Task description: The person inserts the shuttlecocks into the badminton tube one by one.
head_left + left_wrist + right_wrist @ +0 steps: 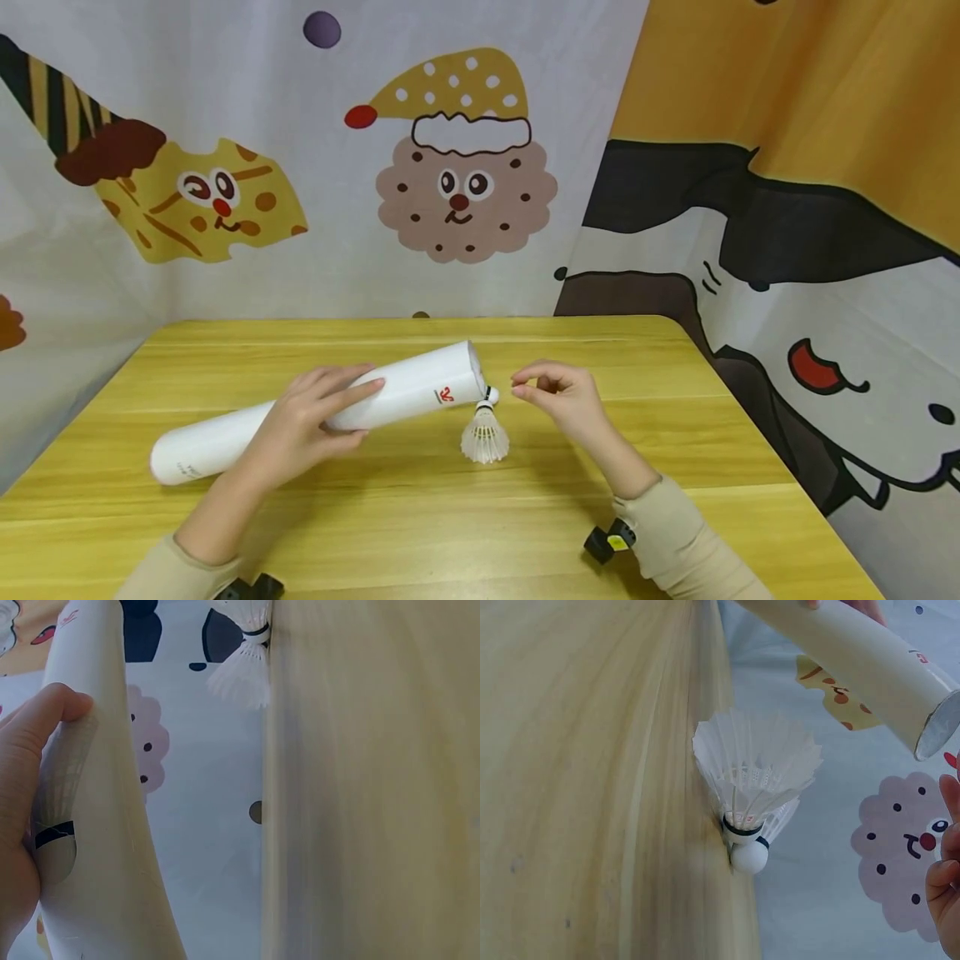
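A long white tube [420,387] lies tilted across the wooden table [420,525], its open end [937,727] raised toward the right. My left hand [322,417] grips the tube around its middle; the fingers [30,742] wrap the tube [105,847] in the left wrist view. A white feather shuttlecock [485,433] lies on the table just below the open end, cork toward the tube. In the right wrist view the shuttlecock [754,772] shows two black bands, maybe two nested ones. My right hand [528,390] hovers right of the cork, fingers [946,877] loosely curled, holding nothing.
Cartoon-printed cloth [465,192] hangs behind the table and along its right side [825,333]. The table's far edge [420,319] runs close behind the tube. Small black camera mounts [609,540] sit at both wrists.
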A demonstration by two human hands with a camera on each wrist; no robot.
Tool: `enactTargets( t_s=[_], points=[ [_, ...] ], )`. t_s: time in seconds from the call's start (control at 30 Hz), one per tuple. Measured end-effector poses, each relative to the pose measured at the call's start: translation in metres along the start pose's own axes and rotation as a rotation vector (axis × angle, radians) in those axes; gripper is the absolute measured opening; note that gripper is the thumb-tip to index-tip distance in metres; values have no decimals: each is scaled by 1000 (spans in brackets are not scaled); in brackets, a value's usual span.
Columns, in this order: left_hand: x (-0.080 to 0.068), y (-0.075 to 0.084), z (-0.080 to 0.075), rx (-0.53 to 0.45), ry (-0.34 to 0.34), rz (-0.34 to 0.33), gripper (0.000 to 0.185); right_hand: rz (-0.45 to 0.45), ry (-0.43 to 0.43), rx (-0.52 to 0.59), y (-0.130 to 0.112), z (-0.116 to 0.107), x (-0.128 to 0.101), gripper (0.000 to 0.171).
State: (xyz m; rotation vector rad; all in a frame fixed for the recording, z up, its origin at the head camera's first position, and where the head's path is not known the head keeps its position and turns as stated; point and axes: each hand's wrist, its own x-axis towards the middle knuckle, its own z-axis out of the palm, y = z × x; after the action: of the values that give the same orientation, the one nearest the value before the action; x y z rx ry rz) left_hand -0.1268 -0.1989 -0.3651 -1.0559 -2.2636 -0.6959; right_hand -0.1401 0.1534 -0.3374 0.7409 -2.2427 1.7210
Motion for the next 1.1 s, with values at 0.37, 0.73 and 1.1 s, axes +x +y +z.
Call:
enactTargets(
  t_s=[0.37, 0.73, 1.1],
  points=[
    [-2, -6, -9, 22, 22, -33, 53, -3, -32, -53, 10, 0, -3, 8],
    [-3, -12, -11, 63, 54, -26, 57, 37, -114, -79, 23, -2, -10, 10],
    [-7, -17, -13, 96, 65, -26, 56, 120, -230, -118, 64, 3, -16, 20]
  ],
)
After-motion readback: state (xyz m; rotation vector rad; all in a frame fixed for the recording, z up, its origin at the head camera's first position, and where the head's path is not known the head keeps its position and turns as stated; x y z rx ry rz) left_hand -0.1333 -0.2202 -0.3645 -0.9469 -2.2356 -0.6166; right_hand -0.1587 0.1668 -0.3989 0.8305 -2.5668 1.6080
